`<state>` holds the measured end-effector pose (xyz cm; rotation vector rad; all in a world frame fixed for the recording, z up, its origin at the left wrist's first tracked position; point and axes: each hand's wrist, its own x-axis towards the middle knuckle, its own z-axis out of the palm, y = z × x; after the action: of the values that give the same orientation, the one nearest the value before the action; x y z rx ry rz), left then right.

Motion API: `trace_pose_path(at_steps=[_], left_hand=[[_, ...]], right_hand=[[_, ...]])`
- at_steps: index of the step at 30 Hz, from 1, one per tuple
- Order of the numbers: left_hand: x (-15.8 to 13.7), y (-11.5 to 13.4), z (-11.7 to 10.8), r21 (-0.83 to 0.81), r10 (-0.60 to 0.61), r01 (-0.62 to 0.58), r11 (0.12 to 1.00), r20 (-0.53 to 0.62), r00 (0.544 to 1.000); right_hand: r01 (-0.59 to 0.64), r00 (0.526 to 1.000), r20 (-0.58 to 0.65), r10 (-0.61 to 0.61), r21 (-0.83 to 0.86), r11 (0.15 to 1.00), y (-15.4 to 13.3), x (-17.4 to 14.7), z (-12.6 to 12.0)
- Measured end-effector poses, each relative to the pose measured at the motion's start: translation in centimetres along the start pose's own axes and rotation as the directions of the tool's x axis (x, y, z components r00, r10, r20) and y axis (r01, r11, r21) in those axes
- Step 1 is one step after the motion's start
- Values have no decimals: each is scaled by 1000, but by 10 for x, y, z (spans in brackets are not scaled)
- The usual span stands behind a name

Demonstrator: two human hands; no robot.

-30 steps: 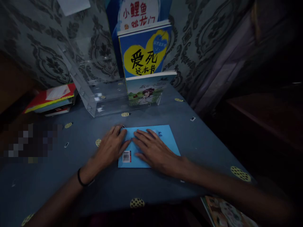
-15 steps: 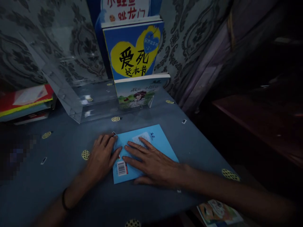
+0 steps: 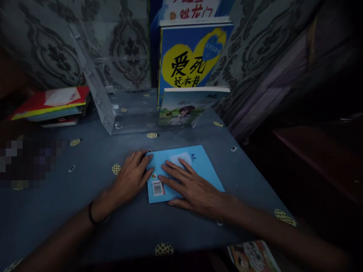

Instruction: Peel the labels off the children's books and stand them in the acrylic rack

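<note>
A light blue book (image 3: 207, 166) lies closed on the table, its barcode side facing up. My right hand (image 3: 193, 187) rests flat on the middle of it with fingers spread, partly covering a pale text block. My left hand (image 3: 133, 173), a black band round its wrist, lies at the book's left edge. Its fingers are apart, and the thumb and fingertips touch the cover near the upper left corner. Neither hand grips anything.
A clear acrylic stand (image 3: 106, 109) at the back holds several upright books, among them a blue and yellow one (image 3: 181, 53) and one with a drawn girl (image 3: 184, 109). More books (image 3: 56, 102) are stacked at left. Another book (image 3: 253, 257) lies below the table's front edge.
The view has swung left, so the table and books appear farther right. Both hands keep nearly the same place on the blue book.
</note>
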<state>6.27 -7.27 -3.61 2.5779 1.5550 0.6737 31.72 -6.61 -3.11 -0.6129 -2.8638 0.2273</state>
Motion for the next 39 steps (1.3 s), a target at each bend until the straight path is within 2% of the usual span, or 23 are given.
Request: trace_pose_path(at_steps=[9, 15, 17, 20, 25, 30, 39], left_hand=[[-11, 5, -1, 169, 92, -87, 982, -23, 995], [-10, 7, -1, 273, 139, -122, 954, -44, 989], [-10, 7, -1, 273, 145, -127, 954, -47, 988], [-10, 7, -1, 249, 138, -123, 961, -46, 989], [-11, 5, 0, 210, 122, -111, 972, -40, 992], [-10, 4, -2, 189, 141, -133, 973, -31, 989], [-7, 5, -4, 260, 199, -167, 951, -102, 975]], right_hand=[[-23, 1000, -18, 22, -52, 998, 1, -1, 9], [-122, 991, -39, 127, 106, 987, -6, 9, -3], [-156, 985, -54, 166, 156, 975, -10, 20, -5], [-143, 986, -53, 156, 193, 971, -13, 41, 0], [-155, 988, 20, 154, 218, 963, -8, 65, 7], [-176, 984, 63, 167, 202, 963, -4, 67, 6], [-231, 972, 76, 220, 189, 954, 1, 56, 0]])
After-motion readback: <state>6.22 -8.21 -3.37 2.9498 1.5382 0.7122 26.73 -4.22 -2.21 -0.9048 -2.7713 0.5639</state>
